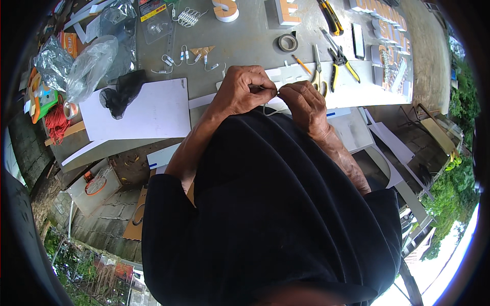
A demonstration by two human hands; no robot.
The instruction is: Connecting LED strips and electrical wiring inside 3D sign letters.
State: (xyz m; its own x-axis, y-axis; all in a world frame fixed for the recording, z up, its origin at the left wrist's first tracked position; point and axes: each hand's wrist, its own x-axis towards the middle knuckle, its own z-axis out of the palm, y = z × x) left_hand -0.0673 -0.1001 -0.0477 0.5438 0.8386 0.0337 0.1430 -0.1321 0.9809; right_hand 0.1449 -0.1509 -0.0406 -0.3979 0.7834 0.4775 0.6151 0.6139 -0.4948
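Close in front of my chest, my left hand (247, 89) and my right hand (307, 106) meet at their fingertips, both closed in a pinch. Between them they hold a thin wire, and a pale loop of the wire (274, 111) hangs just below the fingers. The exact ends in the pinch are too small to make out. Beyond my right hand lie scissors (317, 76), a pencil (302, 65) and pliers with yellow-black handles (339, 64). A string of small white LED modules (197, 57) rests on the table past my left hand.
Farther off are a roll of dark tape (288, 43), a yellow utility knife (331, 18), a phone (358, 41) and block letters (225, 10). At left, a white sheet (148, 112) carries black mesh (125, 94), near clear plastic bags (92, 69) and red cord (57, 122).
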